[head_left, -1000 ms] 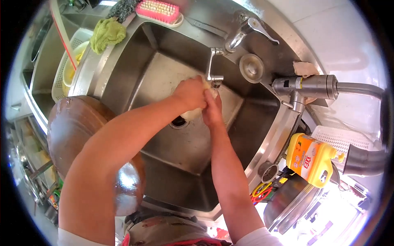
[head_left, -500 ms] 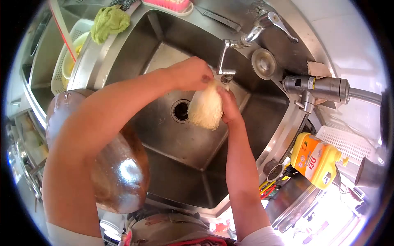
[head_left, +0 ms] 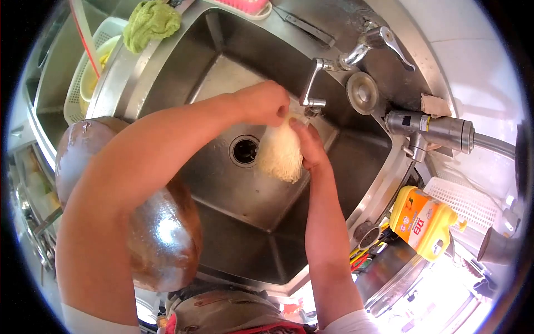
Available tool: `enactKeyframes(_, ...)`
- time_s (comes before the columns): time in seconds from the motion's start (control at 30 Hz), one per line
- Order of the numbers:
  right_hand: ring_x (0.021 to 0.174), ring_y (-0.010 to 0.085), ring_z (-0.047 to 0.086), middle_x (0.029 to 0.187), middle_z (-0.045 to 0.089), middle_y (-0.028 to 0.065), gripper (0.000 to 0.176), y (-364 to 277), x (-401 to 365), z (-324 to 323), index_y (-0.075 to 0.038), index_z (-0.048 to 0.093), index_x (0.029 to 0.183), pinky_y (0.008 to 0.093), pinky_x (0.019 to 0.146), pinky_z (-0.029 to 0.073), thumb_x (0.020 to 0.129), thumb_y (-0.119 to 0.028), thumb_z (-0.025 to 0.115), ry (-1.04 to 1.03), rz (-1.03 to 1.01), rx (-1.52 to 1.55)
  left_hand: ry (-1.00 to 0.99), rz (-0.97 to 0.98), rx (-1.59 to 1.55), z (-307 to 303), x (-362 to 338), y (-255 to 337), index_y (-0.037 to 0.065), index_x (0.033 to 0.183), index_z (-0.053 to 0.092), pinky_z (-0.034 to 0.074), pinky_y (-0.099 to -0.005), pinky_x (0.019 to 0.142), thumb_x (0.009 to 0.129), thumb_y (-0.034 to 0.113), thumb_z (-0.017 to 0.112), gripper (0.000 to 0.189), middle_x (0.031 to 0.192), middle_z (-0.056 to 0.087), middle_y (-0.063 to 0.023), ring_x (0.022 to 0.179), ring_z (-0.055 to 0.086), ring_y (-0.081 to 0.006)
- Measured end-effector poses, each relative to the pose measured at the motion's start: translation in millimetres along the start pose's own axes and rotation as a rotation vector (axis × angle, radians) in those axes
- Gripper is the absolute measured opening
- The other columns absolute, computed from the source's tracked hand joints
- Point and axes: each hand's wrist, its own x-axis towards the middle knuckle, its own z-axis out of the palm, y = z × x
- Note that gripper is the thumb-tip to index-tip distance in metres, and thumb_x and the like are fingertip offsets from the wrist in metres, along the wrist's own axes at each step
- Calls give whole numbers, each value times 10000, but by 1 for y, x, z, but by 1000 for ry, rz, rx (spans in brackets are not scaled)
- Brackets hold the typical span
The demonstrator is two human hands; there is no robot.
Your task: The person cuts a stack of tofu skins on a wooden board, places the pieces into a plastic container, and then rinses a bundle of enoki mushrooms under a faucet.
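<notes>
A pale, cream-coloured bunch of thin strands [head_left: 281, 151], perhaps mushrooms, hangs over the steel sink [head_left: 245, 192], to the right of the drain. My left hand [head_left: 266, 101] is closed at its upper end, with the fingertips partly hidden. Wrapped round its right side is my right hand [head_left: 311, 143], thumb near the top. The spout of the faucet [head_left: 316, 103] ends just above my right hand. Under my left forearm, a large shiny metal bowl [head_left: 161, 228] stands tilted at the sink's left edge.
A green cloth [head_left: 151, 25] lies on the upper left rim, near a white basket [head_left: 72, 100]. A sink strainer [head_left: 361, 93] and a metal pipe fitting [head_left: 439, 131] are at the right. A yellow jug [head_left: 420, 222] stands lower right.
The view has shifted slightly. Both hands still hold the pale bunch, which hangs a little lower in the picture; my left hand's fingers have turned slightly downward.
</notes>
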Motion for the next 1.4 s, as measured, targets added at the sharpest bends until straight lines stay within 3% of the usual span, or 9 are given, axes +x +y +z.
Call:
enactKeyframes(0.23,908,195,635,1066,648,88,491,9,1,-18,-8,562,1208,330,773,518,881,-372,590,-4,60,26,129,-129,-169,7,-1,-1,-5,796,670,508,-357,665,724,157,657,178,771,659,-173,681,641,-269)
enactKeyframes(0.33,964,192,606,1104,631,101,537,0,-9,-23,-7,542,1259,328,837,485,849,-341,637,-36,78,76,216,-21,-360,18,2,3,-2,789,675,499,-365,647,722,172,659,188,759,657,-175,669,636,-276)
enactKeyframes(0.43,968,192,605,1110,631,100,524,-9,-18,-18,-4,544,1255,326,844,482,854,-328,634,-12,41,-25,-86,10,-97,10,5,9,1,821,686,502,-368,647,723,188,660,213,750,654,-175,680,643,-277)
enactKeyframes(0.73,968,189,603,1099,630,103,512,2,-17,-29,15,557,1231,320,836,484,853,-320,643,26,47,8,253,-125,-303,14,5,6,18,781,703,515,-385,655,674,185,658,204,743,664,-169,662,636,-314)
enactKeyframes(0.83,966,189,603,1090,632,104,511,-2,-21,-28,18,557,1227,314,842,480,853,-320,641,7,56,-23,14,169,-211,10,4,9,-6,802,678,497,-357,647,720,173,659,198,743,652,-185,637,614,-277)
enactKeyframes(0.93,967,184,600,1085,633,101,513,-11,-29,-19,19,556,1228,310,843,478,852,-319,641,21,63,-76,-83,99,-47,11,7,15,-4,806,677,494,-351,640,709,170,675,199,727,654,-163,634,617,-242)
enactKeyframes(1.13,963,180,600,1102,628,105,521,6,-16,-30,22,557,1225,310,848,477,843,-319,652,-47,67,24,44,-91,-282,10,5,11,-1,739,676,501,-391,630,650,172,673,194,720,645,-172,651,625,-320)
enactKeyframes(1.23,973,185,598,1112,626,101,521,-1,-20,-27,23,560,1223,313,867,471,842,-320,651,-8,58,-26,-46,142,-230,8,5,11,-3,792,672,498,-363,634,710,187,678,206,745,660,-166,649,627,-280)
enactKeyframes(1.4,977,180,598,1106,630,90,512,-10,-28,-20,20,563,1224,313,861,475,847,-316,648,-7,52,-121,-32,90,-106,16,8,10,10,814,677,500,-371,645,711,205,682,220,747,657,-173,659,629,-279)
